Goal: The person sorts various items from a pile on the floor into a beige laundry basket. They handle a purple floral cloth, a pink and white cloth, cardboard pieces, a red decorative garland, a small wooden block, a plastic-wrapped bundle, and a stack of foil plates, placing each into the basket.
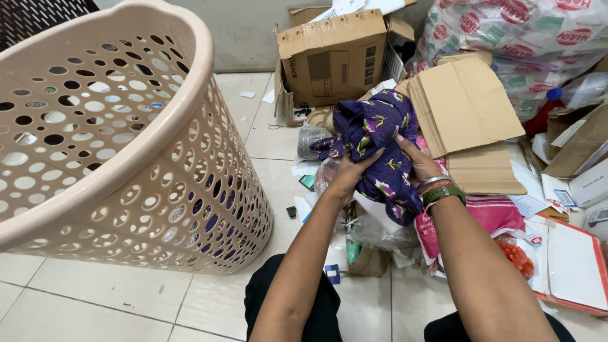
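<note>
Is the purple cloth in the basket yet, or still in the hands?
Done: nothing clearly; the basket shows something dark low inside, unclear what. In hand: the purple flowered cloth, bunched between left hand and right hand. Left: the cloth is outside the basket.

Single view only, worn on the head, looking steeply down and forward across the tiled floor (120, 291) toward the far wall (247, 38). Close in: forearms rising from the bottom edge, hands near frame centre. Perforated beige basket (126, 158) crowding the left half, cardboard box (332, 57) against the wall. No second view for overlap.
</note>
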